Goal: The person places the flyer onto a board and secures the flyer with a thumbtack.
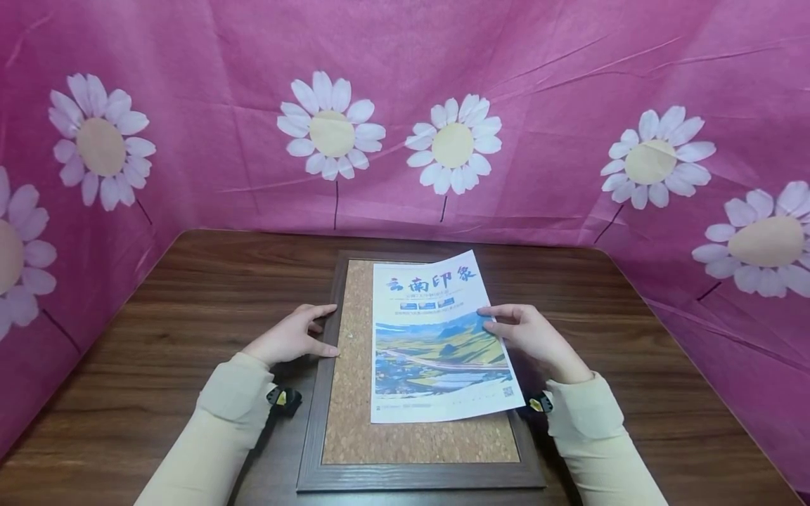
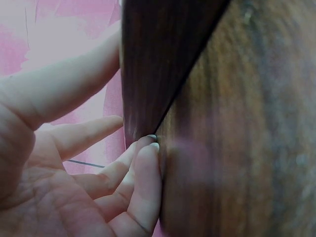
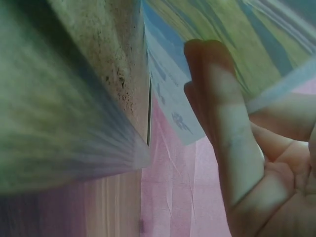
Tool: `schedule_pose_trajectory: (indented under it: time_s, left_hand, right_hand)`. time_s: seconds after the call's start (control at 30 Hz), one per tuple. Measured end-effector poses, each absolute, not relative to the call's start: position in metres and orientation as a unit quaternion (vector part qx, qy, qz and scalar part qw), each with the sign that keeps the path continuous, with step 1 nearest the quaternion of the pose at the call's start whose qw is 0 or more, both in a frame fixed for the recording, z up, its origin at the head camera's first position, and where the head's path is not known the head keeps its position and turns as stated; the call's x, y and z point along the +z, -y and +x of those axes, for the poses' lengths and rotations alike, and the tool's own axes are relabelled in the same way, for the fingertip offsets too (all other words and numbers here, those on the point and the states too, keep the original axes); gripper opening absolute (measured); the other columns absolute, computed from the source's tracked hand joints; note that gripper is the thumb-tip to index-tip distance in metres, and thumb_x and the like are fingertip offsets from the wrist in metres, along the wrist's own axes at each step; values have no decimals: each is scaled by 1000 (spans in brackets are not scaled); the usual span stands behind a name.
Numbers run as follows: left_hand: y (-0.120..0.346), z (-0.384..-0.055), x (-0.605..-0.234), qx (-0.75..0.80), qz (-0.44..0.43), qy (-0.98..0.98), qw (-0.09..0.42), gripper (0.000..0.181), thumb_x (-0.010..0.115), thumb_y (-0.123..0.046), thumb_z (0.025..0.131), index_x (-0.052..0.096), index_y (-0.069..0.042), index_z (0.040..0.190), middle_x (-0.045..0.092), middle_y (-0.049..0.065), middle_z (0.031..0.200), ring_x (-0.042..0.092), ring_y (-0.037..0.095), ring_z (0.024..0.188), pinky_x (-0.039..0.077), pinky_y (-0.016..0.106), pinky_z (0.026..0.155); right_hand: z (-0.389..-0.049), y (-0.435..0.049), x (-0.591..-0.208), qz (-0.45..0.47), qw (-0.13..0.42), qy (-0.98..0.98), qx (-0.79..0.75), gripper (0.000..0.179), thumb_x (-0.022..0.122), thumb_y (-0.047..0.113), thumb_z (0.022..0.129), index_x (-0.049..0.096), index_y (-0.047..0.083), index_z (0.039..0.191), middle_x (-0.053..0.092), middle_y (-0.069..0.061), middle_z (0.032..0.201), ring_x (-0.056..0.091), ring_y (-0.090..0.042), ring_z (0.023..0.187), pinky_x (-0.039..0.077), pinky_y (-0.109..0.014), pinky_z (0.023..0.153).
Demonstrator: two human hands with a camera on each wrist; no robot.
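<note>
A framed cork board [image 1: 418, 446] with a dark brown wooden frame lies flat on the table. Over its cork is a printed poster [image 1: 436, 351], tilted slightly, its upper right corner curling up. My right hand [image 1: 538, 341] pinches the poster's right edge, two fingertips showing on its face. In the right wrist view the poster [image 3: 266, 44] bends up from the cork around the fingers [image 3: 224, 103]. My left hand [image 1: 291, 334] touches the frame's left side, thumb and index finger spread along it. Close up, its fingertips [image 2: 148, 153] rest at the frame's [image 2: 153, 59] lower edge.
The brown wood-grain table [image 1: 209, 302] extends on both sides of the board. A pink cloth [image 1: 240, 105] with large white daisies hangs around the table's back and sides. A dark strap with a small device [image 1: 285, 399] sits at each wrist.
</note>
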State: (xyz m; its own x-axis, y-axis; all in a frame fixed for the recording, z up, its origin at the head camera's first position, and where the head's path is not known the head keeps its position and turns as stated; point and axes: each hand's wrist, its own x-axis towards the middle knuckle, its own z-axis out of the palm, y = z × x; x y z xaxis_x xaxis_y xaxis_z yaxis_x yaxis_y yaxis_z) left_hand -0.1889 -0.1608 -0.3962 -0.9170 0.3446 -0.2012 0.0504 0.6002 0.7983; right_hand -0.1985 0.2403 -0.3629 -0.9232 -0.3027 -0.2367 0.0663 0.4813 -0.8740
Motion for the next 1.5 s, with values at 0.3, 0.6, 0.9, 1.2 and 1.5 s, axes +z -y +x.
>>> schedule_pose_trajectory:
  time_s: [0.3,0.6,0.9,1.2,1.5]
  left_hand:
    - [160,-189,-396,436,107,-877,171,87,83,-20,81,35,0,151,31,31,148,50,44,125,51,46,93]
    - [162,-190,-399,431,107,-880,169,87,82,-22,81,36,-1,152,32,30,148,50,44,126,51,47,94]
    - [161,-190,-399,429,108,-881,168,87,82,-21,82,35,-1,152,32,30,148,50,43,125,52,46,93]
    - [159,-188,-397,425,109,-883,168,87,83,-22,81,36,0,151,33,30,148,51,42,124,51,46,93]
    - [160,-189,-398,421,113,-885,163,87,83,-22,81,36,1,151,33,31,147,52,42,123,51,47,94]
  right_hand:
    - [-197,-237,-365,-93,200,-850,-479,41,57,7,99,53,-8,137,70,-25,112,71,-20,87,60,-36,74]
    - [-197,-232,-367,-115,208,-854,-462,38,57,4,98,55,-9,134,71,-23,105,69,-18,77,58,-34,61]
    - [-190,-223,-367,-151,190,-905,-350,35,59,4,96,61,-5,130,68,-18,105,57,-15,58,53,-32,55]
    - [-190,-223,-367,-151,186,-918,-315,34,58,2,97,63,-1,130,67,-15,104,54,-15,57,51,-30,54]
    - [-190,-224,-369,-138,191,-924,-302,34,59,4,97,62,0,131,59,-9,87,54,-15,60,49,-29,56]
